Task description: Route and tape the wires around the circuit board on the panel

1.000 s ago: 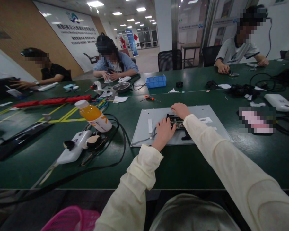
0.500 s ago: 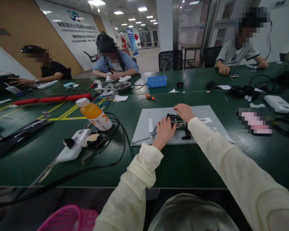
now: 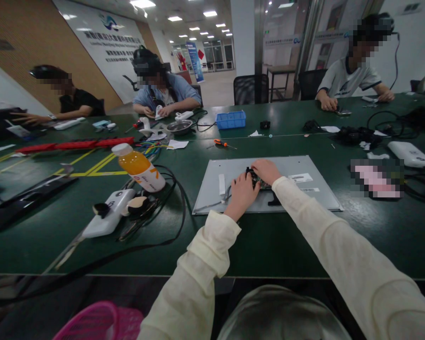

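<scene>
A grey flat panel (image 3: 293, 203) lies on the green table, with a small circuit board (image 3: 264, 184) in a black frame on its middle. My left hand (image 3: 243, 192) rests at the board's left side, fingers apart and fingertips on its edge. Over the board's upper part is my right hand (image 3: 267, 171), its fingers bent down and together; whatever they pinch is hidden. A white strip (image 3: 221, 184) and a thin grey cable lie on the panel, left of my left hand. White labels show on the panel's right part.
An orange drink bottle (image 3: 140, 168), a white power bank (image 3: 109, 215) and black cables lie left. Beyond the panel are a screwdriver (image 3: 225, 144) and a blue basket (image 3: 230, 120). A pink phone (image 3: 375, 179) lies right. Three people sit across the table.
My right hand has moved slightly left over the board, covering more of it and uncovering more of the panel's labels. My left hand has stayed nearly still.
</scene>
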### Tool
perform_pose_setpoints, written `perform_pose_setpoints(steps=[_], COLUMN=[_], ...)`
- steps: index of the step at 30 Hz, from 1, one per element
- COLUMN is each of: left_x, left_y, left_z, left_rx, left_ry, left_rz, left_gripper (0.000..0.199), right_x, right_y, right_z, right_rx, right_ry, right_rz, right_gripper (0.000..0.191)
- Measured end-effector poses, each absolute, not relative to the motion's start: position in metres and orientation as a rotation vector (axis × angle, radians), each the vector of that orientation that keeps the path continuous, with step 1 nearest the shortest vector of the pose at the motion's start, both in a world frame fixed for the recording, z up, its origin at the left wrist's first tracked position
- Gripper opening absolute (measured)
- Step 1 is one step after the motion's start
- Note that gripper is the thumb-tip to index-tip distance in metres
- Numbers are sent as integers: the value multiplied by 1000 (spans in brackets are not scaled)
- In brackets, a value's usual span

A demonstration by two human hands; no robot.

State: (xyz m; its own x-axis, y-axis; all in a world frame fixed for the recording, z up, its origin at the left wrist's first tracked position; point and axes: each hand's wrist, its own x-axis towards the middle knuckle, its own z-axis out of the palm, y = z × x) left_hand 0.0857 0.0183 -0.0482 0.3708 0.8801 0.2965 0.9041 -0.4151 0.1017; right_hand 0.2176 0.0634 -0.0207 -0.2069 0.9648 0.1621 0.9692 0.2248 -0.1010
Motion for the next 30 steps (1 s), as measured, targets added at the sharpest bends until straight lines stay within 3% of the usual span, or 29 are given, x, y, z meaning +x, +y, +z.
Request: perform_pose_setpoints(steps=[19, 30], left_x=[84, 85], left_y=[18, 18], left_z=[-49, -51], left_rx=[-2534, -2540], left_ry=[-1656, -1661], left_rz=[-505, -536], left_gripper=[45, 50], right_x=[260, 328], right_y=[47, 6], right_z=[-5, -36], right_rx=[-1734, -1853], right_ry=[-2168, -1818], right_rz=[169, 257], right_gripper=[29, 32])
